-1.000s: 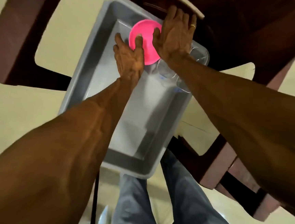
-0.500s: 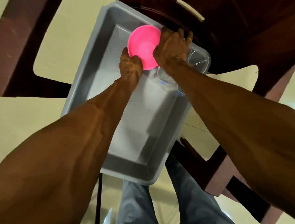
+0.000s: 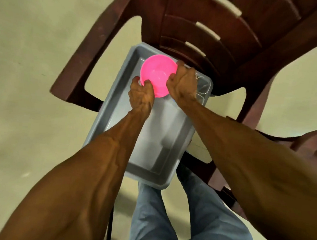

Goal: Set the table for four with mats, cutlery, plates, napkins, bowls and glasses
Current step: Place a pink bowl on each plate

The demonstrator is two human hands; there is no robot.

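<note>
A bright pink bowl (image 3: pixel 158 72) is held over the far end of a grey plastic tub (image 3: pixel 108 115). My left hand (image 3: pixel 141 95) grips its near-left rim with the thumb inside. On the bowl's right rim my right hand (image 3: pixel 183 83) is closed. Clear glasses (image 3: pixel 202 87) sit in the tub's far right corner, partly hidden behind my right hand. The tub's remaining floor looks bare.
The tub rests on the seat of a dark maroon plastic chair (image 3: pixel 209 32) with a slatted back. A second maroon chair (image 3: pixel 308 144) stands at the right. Pale floor (image 3: pixel 35 51) lies all around. My jeans-clad legs (image 3: pixel 174 217) are below the tub.
Both hands went from lying flat on the pink bowl to gripping its rim. The bowl has lifted a little from the tub floor.
</note>
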